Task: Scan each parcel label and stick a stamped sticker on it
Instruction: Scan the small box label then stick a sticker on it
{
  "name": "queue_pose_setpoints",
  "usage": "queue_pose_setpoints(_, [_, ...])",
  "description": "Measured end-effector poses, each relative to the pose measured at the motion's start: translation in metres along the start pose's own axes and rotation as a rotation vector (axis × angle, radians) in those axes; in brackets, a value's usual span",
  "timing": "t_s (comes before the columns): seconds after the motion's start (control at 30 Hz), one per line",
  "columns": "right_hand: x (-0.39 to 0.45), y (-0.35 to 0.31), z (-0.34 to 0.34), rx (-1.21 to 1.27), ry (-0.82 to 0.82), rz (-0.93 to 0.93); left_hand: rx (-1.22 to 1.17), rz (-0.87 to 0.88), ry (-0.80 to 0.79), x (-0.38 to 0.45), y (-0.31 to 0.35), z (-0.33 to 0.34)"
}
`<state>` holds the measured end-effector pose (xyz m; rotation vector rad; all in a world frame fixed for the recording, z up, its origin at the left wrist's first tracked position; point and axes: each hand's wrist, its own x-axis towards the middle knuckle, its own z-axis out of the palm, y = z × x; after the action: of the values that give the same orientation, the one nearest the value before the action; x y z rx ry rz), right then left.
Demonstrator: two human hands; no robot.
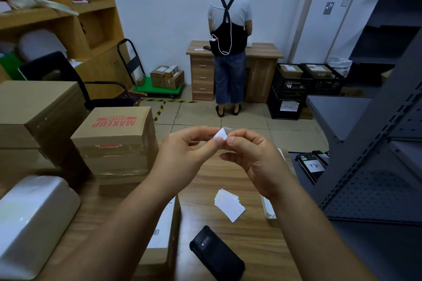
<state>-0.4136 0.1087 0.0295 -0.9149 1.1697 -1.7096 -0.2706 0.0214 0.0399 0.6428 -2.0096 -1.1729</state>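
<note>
— Where is the sticker?
— Raised above the wooden table, pinched between the fingertips of the left hand and the right hand.
— And the parcel?
— On the table under the left forearm, beside a black phone and a small stack of stickers.

Left hand and right hand raised together, forearms converging, fingers of both pinched at the tips

Both hands, left and right, pinch a small white sticker above the wooden table.
</note>
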Motion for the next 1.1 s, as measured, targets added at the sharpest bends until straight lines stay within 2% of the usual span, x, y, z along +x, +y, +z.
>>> queue_pose_setpoints(0.17, [-0.002, 0.0, -0.007, -0.087, 0.04, -0.048, 0.021, 0.006, 0.003, 0.003, -0.002, 0.007])
queue_pose_setpoints(0.33, [-0.006, -0.001, -0.022, -0.447, 0.038, -0.199, 0.03, 0.038, -0.077, 0.005, -0.004, 0.012])
queue_pose_setpoints(0.43, [-0.009, 0.0, -0.032, -0.528, 0.038, -0.195, 0.022, 0.047, -0.049, 0.009, -0.008, 0.02])
queue_pose_setpoints(0.5, [-0.009, 0.004, -0.036, -0.536, 0.055, -0.171, 0.021, 0.033, -0.025, 0.011, -0.009, 0.024])
queue_pose_setpoints(0.6, [-0.011, 0.009, -0.04, -0.514, 0.089, -0.156, -0.004, 0.023, -0.083, 0.014, -0.01, 0.032])
queue_pose_setpoints(0.87, [-0.01, 0.012, -0.05, -0.598, 0.077, -0.273, 0.023, 0.027, -0.125, 0.019, -0.01, 0.04])
queue_pose_setpoints(1.1, [-0.007, 0.014, -0.048, -0.61, 0.08, -0.289, 0.001, 0.015, -0.158, 0.019, -0.013, 0.037])
